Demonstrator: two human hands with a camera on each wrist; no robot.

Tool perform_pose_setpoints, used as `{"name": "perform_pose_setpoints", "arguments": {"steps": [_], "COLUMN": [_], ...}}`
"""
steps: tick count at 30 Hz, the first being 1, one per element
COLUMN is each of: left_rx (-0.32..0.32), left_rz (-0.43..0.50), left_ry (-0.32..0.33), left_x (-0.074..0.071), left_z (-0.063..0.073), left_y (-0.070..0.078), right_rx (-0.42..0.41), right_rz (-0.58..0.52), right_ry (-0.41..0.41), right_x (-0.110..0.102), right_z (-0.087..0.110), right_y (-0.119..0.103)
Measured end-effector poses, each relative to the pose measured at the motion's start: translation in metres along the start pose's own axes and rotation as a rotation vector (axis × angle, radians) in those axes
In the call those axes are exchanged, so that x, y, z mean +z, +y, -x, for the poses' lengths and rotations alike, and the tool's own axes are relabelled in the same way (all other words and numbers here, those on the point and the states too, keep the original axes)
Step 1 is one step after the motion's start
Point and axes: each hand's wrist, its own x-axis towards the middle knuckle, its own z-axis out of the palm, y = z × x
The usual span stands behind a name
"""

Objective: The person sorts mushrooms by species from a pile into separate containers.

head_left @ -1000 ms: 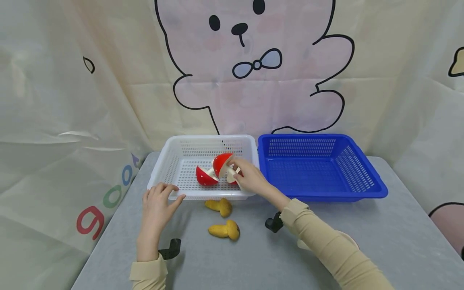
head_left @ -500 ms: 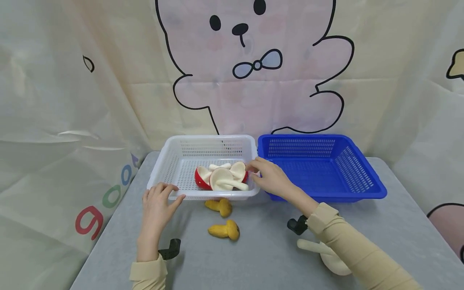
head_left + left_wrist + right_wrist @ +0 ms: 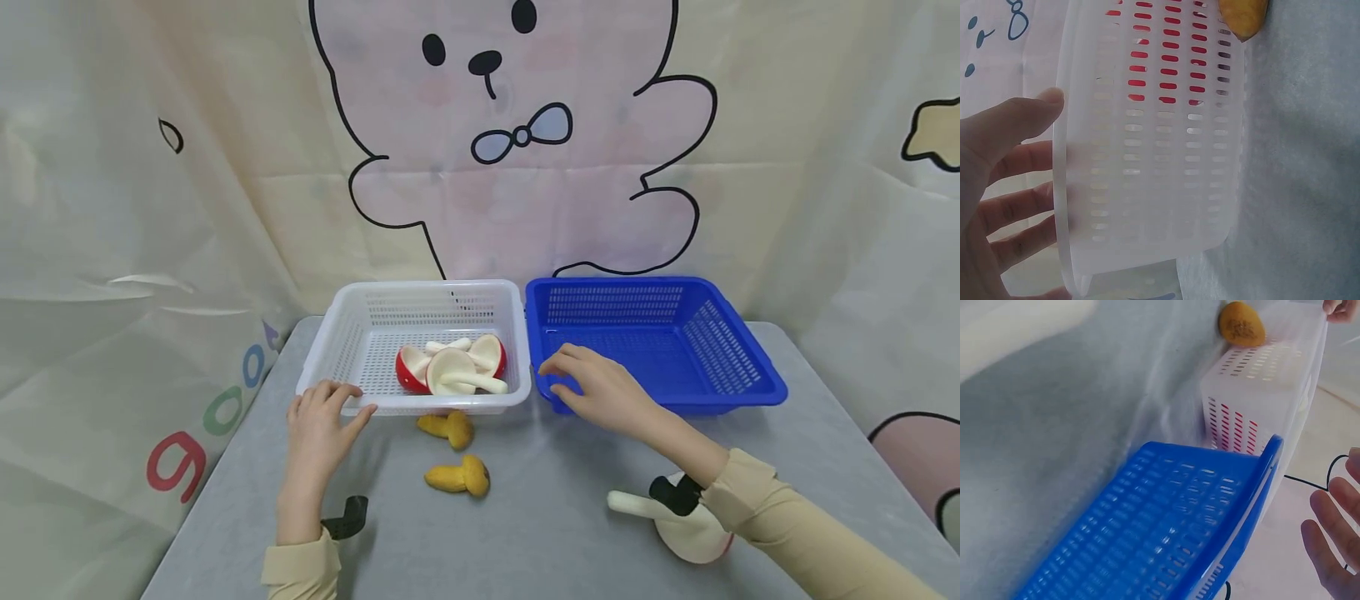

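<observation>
My left hand holds the front left corner of the white basket, fingers over the rim and thumb in front. In the left wrist view, the thumb meets the rim and the fingertips are hidden behind it. Inside, toward the right, lie several red-capped toy mushrooms with pale undersides. Over the front left corner of the blue basket is my right hand, with nothing between its loosely bent fingers. The right wrist view shows those fingers apart from the blue rim.
Two yellow toy mushrooms, one against the white basket and another nearer, lie on the grey table. A pale-stemmed mushroom lies partly under my right wrist. Behind the baskets hangs a printed curtain.
My right hand has let go of a red-capped mushroom in the white basket. It has moved right to the blue basket's corner. The left hand stays at the rim.
</observation>
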Motion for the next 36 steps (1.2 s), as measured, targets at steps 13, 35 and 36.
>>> {"name": "perform_pose_setpoints", "arguments": {"steps": [13,35,36], "left_rx": [0.011,-0.004,-0.004], "left_rz": [-0.006,-0.002,-0.002], "left_ry": [0.002,-0.015,-0.015], "left_x": [0.002,0.0,0.0], "left_z": [-0.001,0.002,0.001], "left_y": [0.0,0.0,0.0], "right_rx": [-0.048,-0.066,-0.076], "right_rz": [0.1,0.092,0.09], "right_ry": [0.02,-0.169,-0.176], "right_x": [-0.011,0.008,0.009], "right_z": [0.057,0.139,0.141], "right_y": [0.015,0.049,0.05]}}
